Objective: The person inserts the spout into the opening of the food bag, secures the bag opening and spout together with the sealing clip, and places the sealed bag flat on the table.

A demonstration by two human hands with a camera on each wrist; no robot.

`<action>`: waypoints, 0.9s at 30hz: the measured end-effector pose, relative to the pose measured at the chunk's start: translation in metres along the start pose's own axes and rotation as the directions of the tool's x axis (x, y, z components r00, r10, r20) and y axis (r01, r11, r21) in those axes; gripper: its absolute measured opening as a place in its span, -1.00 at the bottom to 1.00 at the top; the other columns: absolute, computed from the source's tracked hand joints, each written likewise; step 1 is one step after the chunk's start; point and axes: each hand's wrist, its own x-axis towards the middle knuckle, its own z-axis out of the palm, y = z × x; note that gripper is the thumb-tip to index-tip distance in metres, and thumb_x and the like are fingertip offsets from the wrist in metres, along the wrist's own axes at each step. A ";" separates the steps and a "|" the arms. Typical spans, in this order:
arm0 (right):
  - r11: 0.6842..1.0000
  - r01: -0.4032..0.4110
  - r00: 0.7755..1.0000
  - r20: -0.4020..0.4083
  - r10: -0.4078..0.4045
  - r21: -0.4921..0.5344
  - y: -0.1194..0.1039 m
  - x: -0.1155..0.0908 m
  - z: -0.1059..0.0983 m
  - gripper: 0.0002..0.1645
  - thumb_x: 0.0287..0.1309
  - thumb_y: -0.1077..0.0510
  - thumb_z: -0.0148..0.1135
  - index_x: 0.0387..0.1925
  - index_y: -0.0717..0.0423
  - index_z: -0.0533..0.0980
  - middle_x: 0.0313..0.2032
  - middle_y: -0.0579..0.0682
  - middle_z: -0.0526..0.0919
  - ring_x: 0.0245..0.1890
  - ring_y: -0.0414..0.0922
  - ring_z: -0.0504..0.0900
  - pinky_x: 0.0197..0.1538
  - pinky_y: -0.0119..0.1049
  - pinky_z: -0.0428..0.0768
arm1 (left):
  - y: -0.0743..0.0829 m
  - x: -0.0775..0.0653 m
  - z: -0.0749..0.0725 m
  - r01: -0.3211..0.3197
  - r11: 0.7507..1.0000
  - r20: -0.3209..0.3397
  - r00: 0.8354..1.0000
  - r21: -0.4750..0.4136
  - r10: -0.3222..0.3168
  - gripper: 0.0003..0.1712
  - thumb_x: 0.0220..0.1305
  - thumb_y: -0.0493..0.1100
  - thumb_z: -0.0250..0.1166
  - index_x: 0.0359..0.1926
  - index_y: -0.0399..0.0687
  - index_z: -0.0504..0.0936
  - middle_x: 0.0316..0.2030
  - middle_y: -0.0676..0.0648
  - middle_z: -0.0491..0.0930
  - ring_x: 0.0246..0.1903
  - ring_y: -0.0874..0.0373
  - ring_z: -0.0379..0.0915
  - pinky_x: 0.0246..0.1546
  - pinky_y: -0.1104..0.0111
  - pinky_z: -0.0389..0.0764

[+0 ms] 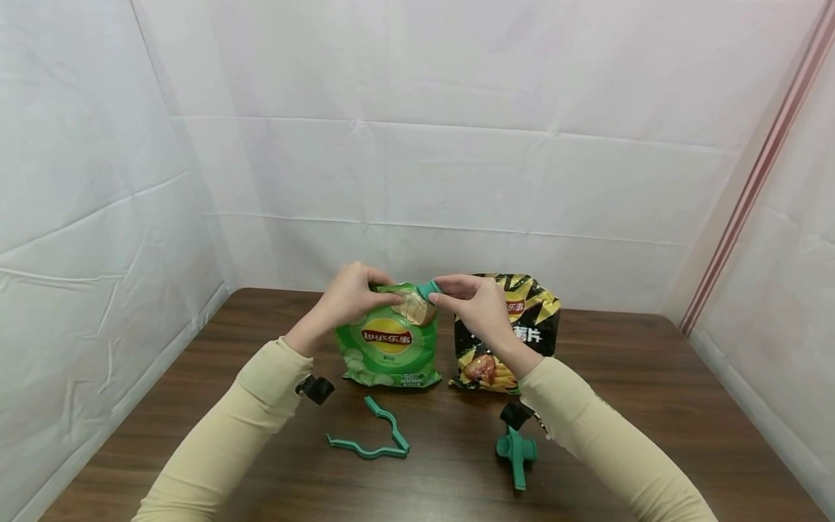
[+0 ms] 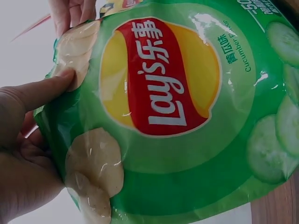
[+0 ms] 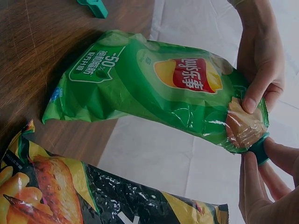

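A green bag of cucumber-flavor Lay's potato chips stands on the table, its label facing me. With thumb and fingers my left hand pinches its top edge, the thumb lying over the chip picture on the front in the left wrist view. At the bag's upper right corner, my right hand holds a small round teal spout piece between thumb and fingers. The spout piece sits right at the bag's edge; its inner end is hidden by the bag and fingers.
A black and yellow chip bag stands to the right, partly behind my right hand. In front lie a teal hinged bag clip, spread in a V, and a teal clip with a spout. White sheeting rises behind the table.
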 end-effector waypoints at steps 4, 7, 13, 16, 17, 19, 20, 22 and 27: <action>1.000 -0.007 1.000 -0.001 0.007 -0.004 0.000 0.000 0.000 -0.65 0.04 -0.01 0.41 -0.10 -0.04 0.66 -0.19 0.00 0.74 -0.15 -0.11 0.70 -0.10 -0.17 0.63 | 0.002 0.001 0.003 -0.018 1.000 -0.002 1.000 -0.012 0.018 -0.85 0.13 -0.09 0.39 -0.50 -0.04 0.74 -0.57 -0.01 0.68 -0.71 0.22 0.31 -0.60 0.41 0.32; 1.000 -0.010 1.000 -0.004 0.010 -0.011 0.000 0.000 0.001 -0.65 0.04 -0.01 0.40 -0.10 -0.04 0.66 -0.19 0.00 0.74 -0.15 -0.11 0.70 -0.10 -0.17 0.63 | 0.003 0.001 0.004 -0.016 1.000 -0.004 1.000 -0.014 0.016 -0.83 0.13 -0.10 0.40 -0.53 -0.04 0.73 -0.60 -0.01 0.66 -0.73 0.23 0.24 -0.62 0.43 0.27; 1.000 -0.012 1.000 -0.008 0.012 -0.018 -0.001 0.001 0.001 -0.65 0.04 -0.01 0.40 -0.10 -0.04 0.67 -0.19 0.01 0.74 -0.13 -0.09 0.70 -0.09 -0.17 0.62 | 0.003 0.003 0.005 -0.012 1.000 -0.005 1.000 -0.011 0.012 -0.77 0.12 -0.09 0.40 -0.60 -0.05 0.68 -0.65 -0.05 0.62 -0.74 0.23 0.20 -0.62 0.43 0.25; 1.000 -0.015 1.000 -0.008 0.015 -0.016 -0.001 0.001 0.001 -0.64 0.04 -0.02 0.40 -0.09 -0.04 0.67 -0.17 0.00 0.74 -0.11 -0.09 0.69 -0.08 -0.16 0.62 | 0.003 0.003 0.006 -0.010 1.000 -0.010 1.000 -0.007 0.010 -0.71 0.11 -0.09 0.41 -0.66 -0.06 0.62 -0.69 -0.08 0.57 -0.74 0.24 0.17 -0.62 0.44 0.23; 1.000 -0.016 1.000 -0.008 0.016 -0.013 -0.001 0.001 0.001 -0.64 0.04 -0.02 0.40 -0.09 -0.04 0.67 -0.17 0.00 0.74 -0.11 -0.09 0.69 -0.07 -0.16 0.62 | 0.003 0.003 0.006 -0.010 1.000 -0.012 1.000 -0.005 0.010 -0.69 0.11 -0.09 0.41 -0.68 -0.08 0.59 -0.71 -0.08 0.54 -0.74 0.24 0.15 -0.61 0.44 0.22; 1.000 -0.019 1.000 -0.008 0.019 -0.007 -0.001 0.001 0.002 -0.64 0.05 -0.02 0.40 -0.09 -0.04 0.67 -0.16 0.01 0.74 -0.10 -0.09 0.69 -0.06 -0.16 0.62 | 0.003 0.003 0.007 -0.007 1.000 -0.014 1.000 -0.008 0.006 -0.68 0.12 -0.10 0.41 -0.67 -0.13 0.59 -0.72 -0.10 0.52 -0.74 0.24 0.14 -0.62 0.44 0.22; 1.000 -0.018 1.000 -0.008 0.018 -0.003 -0.001 0.001 0.002 -0.64 0.05 -0.02 0.40 -0.08 -0.03 0.66 -0.15 0.01 0.73 -0.10 -0.09 0.69 -0.06 -0.16 0.62 | 0.003 0.003 0.008 -0.004 1.000 -0.015 1.000 -0.011 0.004 -0.69 0.12 -0.11 0.40 -0.66 -0.14 0.60 -0.72 -0.09 0.52 -0.75 0.25 0.14 -0.62 0.45 0.22; 1.000 -0.025 1.000 -0.010 0.026 0.009 0.000 0.001 0.003 -0.64 0.05 -0.01 0.40 -0.08 -0.03 0.66 -0.15 0.02 0.73 -0.10 -0.09 0.69 -0.05 -0.16 0.62 | 0.003 0.003 0.009 -0.004 1.000 -0.019 1.000 -0.013 0.003 -0.71 0.13 -0.12 0.40 -0.63 -0.18 0.64 -0.71 -0.08 0.55 -0.75 0.25 0.15 -0.63 0.45 0.22; 1.000 -0.027 0.999 -0.020 0.028 0.011 0.002 0.000 0.003 -0.64 0.05 0.00 0.40 -0.08 -0.03 0.66 -0.15 0.01 0.73 -0.11 -0.10 0.69 -0.05 -0.16 0.62 | 0.004 0.004 0.012 -0.002 1.000 -0.037 0.999 -0.013 0.002 -0.72 0.14 -0.13 0.39 -0.60 -0.20 0.67 -0.73 -0.05 0.55 -0.79 0.26 0.12 -0.67 0.46 0.19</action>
